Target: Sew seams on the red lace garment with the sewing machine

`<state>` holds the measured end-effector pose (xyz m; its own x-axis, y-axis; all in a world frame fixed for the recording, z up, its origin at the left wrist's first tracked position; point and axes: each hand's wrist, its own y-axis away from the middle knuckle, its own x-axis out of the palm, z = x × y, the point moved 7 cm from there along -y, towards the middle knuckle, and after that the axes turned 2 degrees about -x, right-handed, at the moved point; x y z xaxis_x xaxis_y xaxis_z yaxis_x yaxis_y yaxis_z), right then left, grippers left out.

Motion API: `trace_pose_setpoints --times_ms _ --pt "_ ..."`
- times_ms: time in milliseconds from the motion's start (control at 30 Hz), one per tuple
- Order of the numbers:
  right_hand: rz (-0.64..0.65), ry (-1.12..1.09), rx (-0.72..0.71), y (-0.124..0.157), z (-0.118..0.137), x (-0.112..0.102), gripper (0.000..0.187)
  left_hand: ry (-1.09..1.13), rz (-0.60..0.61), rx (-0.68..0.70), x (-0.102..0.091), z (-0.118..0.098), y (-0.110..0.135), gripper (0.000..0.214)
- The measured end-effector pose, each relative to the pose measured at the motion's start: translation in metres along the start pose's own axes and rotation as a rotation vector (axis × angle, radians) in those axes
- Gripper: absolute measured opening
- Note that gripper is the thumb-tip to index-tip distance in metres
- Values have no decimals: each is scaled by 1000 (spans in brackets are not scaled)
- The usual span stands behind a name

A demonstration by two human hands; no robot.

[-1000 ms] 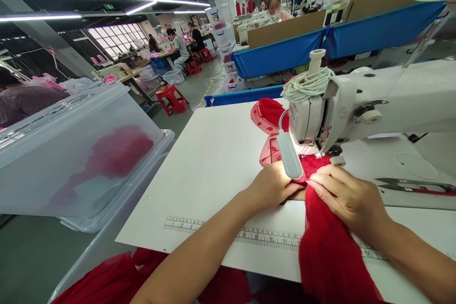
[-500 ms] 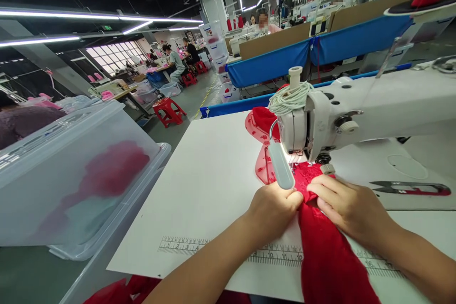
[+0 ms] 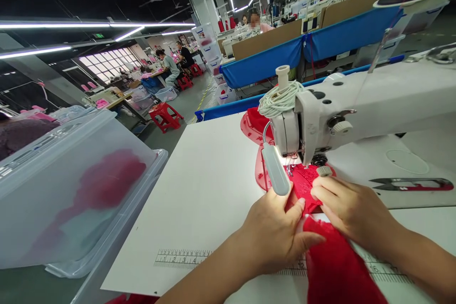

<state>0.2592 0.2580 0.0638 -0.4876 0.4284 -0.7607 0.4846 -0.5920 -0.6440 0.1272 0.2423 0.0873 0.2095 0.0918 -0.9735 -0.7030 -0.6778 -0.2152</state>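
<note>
Red lace fabric (image 3: 301, 185) lies under the needle of a white sewing machine (image 3: 295, 123). My right hand (image 3: 351, 209) pinches its right edge with curled fingers. At the fabric's left edge, my left hand (image 3: 270, 232) rests with fingers apart and its thumb stretched out over a second red cloth (image 3: 338, 266). That cloth runs down off the front of the table, and a white gap shows between it and the lace piece. Sheer red patterned fabric (image 3: 251, 128) bunches behind the needle. A small grey lamp (image 3: 276, 169) covers part of my left fingertips.
Thread snips (image 3: 411, 184) lie on the machine bed at right. A printed ruler (image 3: 178, 257) runs along the front of the white table (image 3: 192, 175). Left of it stands a translucent bin (image 3: 71, 190). Beyond are a red stool (image 3: 166, 116), blue cloth panels and people at other machines.
My left hand has loosened, its thumb now spread outward. The lower red cloth has come apart from the lace piece. My right hand keeps its pinch, and the camera view has shifted slightly.
</note>
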Motion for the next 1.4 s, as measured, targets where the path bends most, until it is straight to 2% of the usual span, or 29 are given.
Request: trace_pose_setpoints --times_ms 100,267,1167,1400 --pt "-1 10 -37 -4 3 -4 28 -10 -70 4 -2 -1 0 93" --pt "3 25 -46 -7 4 -8 27 -9 -160 12 -5 -3 0 93" --pt "52 94 -77 -9 0 -4 24 -74 -106 -24 8 5 -2 102" --pt "46 107 -70 -12 0 -5 26 -118 -172 -37 11 7 0 99"
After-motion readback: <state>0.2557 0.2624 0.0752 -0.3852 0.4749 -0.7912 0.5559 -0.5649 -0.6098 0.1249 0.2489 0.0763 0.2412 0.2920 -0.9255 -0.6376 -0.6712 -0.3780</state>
